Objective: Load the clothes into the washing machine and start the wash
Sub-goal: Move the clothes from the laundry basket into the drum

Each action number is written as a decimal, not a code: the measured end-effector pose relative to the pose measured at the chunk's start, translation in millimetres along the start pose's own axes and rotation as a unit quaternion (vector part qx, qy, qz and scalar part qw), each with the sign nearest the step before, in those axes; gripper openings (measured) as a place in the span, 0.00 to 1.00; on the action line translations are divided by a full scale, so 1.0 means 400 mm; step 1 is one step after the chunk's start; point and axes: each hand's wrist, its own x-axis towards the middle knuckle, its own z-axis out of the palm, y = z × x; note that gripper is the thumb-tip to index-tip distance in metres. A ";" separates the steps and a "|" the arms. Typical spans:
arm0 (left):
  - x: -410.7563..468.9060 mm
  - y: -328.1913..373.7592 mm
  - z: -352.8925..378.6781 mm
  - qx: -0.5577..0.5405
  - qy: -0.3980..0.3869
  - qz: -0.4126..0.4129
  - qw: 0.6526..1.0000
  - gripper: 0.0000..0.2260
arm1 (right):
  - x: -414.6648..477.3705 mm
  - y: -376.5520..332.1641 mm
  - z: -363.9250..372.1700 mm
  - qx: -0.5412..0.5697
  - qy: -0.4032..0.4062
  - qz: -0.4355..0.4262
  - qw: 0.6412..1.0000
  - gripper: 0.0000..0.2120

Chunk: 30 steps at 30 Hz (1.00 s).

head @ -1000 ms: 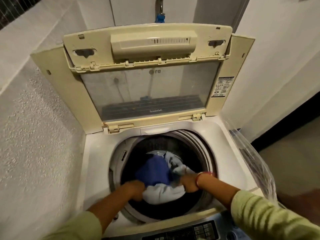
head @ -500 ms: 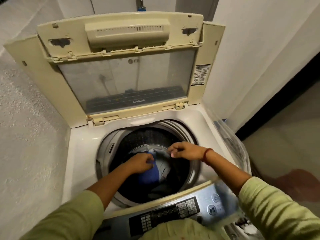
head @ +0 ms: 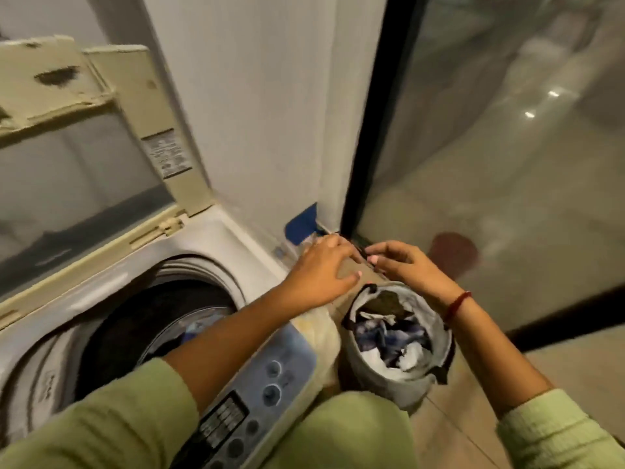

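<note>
The top-loading washing machine [head: 236,238] stands at the left with its lid [head: 84,164] raised. Blue and pale clothes [head: 199,328] lie deep in its drum [head: 135,326]. On the floor to the machine's right stands a grey laundry bag [head: 382,380] holding several dark, blue and white clothes [head: 389,333]. Both of my hands hover just beyond the bag's far rim and hold nothing. My left hand [head: 321,269] has its fingers spread. My right hand [head: 402,265] has its fingers loosely bent, with the fingertips close to the left hand.
The machine's control panel [head: 257,394] with buttons lies under my left forearm. Clear plastic sheeting [head: 321,333] hangs on the machine's right side. A white wall with a blue patch [head: 301,221] stands behind. A dark-framed glass door [head: 507,164] fills the right.
Both hands came out of the drum, leaving the clothes inside, and swung right over the laundry bag. The view turned right, away from the drum.
</note>
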 end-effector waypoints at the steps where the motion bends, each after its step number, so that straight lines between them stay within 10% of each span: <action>1: 0.041 0.025 0.045 0.020 -0.039 0.015 0.999 0.13 | -0.009 0.041 -0.035 0.007 0.013 0.020 1.000 0.09; 12: 0.313 -0.049 0.630 0.085 -0.384 -0.123 0.911 0.19 | 0.039 0.629 -0.213 0.015 0.155 0.240 0.958 0.06; 21: 0.190 -0.278 1.099 0.023 -0.440 -0.243 0.864 0.22 | 0.171 1.144 -0.091 -0.212 -0.123 0.348 0.905 0.25; 27: 0.126 -0.380 1.311 -0.009 -0.417 -0.282 0.864 0.22 | 0.194 1.421 0.050 -0.338 -0.293 0.415 0.792 0.54; 30: 0.129 -0.437 1.356 -0.008 -0.420 -0.281 0.863 0.22 | 0.175 1.492 0.080 -0.393 -0.289 0.384 0.784 0.38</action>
